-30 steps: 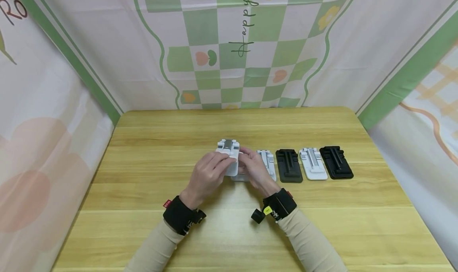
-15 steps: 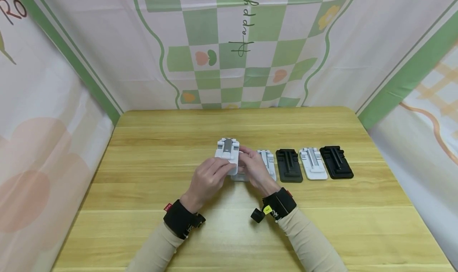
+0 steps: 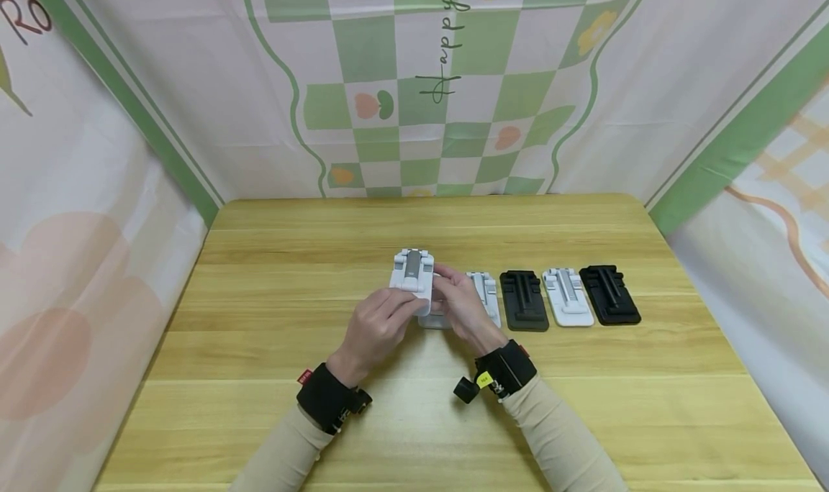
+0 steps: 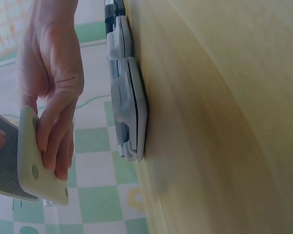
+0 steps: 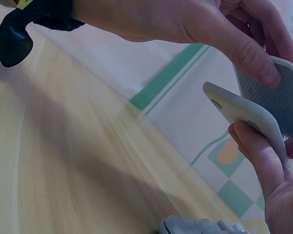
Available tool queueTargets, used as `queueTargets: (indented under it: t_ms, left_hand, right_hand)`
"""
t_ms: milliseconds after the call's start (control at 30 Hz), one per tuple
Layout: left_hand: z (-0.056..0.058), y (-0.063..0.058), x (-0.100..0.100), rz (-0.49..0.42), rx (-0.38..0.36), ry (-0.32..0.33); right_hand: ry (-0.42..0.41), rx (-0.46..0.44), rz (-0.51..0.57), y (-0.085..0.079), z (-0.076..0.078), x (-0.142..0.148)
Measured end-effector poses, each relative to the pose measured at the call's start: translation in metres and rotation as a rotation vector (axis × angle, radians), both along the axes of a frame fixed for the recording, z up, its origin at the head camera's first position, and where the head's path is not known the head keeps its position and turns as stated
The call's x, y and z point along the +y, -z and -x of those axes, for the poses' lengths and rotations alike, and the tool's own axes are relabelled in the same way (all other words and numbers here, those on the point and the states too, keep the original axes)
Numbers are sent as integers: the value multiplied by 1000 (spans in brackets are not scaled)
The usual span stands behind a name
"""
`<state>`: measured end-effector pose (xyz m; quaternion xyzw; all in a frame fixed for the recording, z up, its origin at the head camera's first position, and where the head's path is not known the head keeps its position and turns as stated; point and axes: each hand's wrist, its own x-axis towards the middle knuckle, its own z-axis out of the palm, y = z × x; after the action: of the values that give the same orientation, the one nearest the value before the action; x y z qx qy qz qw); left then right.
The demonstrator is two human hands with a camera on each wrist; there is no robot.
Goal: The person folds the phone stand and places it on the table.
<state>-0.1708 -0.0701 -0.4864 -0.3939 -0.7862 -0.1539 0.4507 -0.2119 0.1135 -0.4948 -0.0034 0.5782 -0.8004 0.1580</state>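
Note:
A white folding phone stand [image 3: 411, 270] is held above the table between both hands. My left hand [image 3: 371, 328] pinches its front plate; in the right wrist view the left thumb lies on the plate's grey textured pad [image 5: 287, 106]. My right hand [image 3: 461, 309] holds the base plate [image 5: 244, 108] from its outer side, its fingers [image 4: 49, 156] spread over the round feet in the left wrist view. The two plates stand apart at an angle. In the head view the right hand partly hides the stands lying behind it.
Folded phone stands lie in a row on the wooden table [image 3: 259, 377]: a light one [image 3: 435, 321] under the hands, a white one [image 3: 488, 301], a dark one [image 3: 524, 301], another white [image 3: 568, 298] and a black one [image 3: 610, 295]. Patterned curtains [image 3: 427, 139] surround the table.
My left hand has shifted slightly down along the held stand, uncovering more of its middle. The stand's top edge sits a little higher. My right hand and the row have hardly moved.

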Motion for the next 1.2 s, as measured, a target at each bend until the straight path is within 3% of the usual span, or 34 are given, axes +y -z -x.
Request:
queueTargets:
  t_ms: [333, 433, 600, 733, 933, 1067, 1200]
  left_hand:
    - [3, -7, -7, 46, -44, 13]
    - [5, -7, -9, -37, -85, 51]
    - [13, -10, -12, -316, -207, 116]
    - [19, -9, -14, -528, -391, 105]
    - [20, -7, -18, -788, -833, 78]
    - [20, -10, -20, -895, -1165, 72]
    - [21, -12, -19, -953, -1418, 80]
  right_hand:
    - [-21, 19, -4, -2, -1, 2]
    - [-15, 18, -10, -1, -1, 3]
    - [4, -2, -29, -1, -1, 5]
    - [-2, -2, -36, -2, -2, 6]
    - [-32, 20, -18, -3, -3, 6]
    - [-36, 26, -18, -4, -3, 5]
    - [-31, 22, -17, -5, -4, 5]
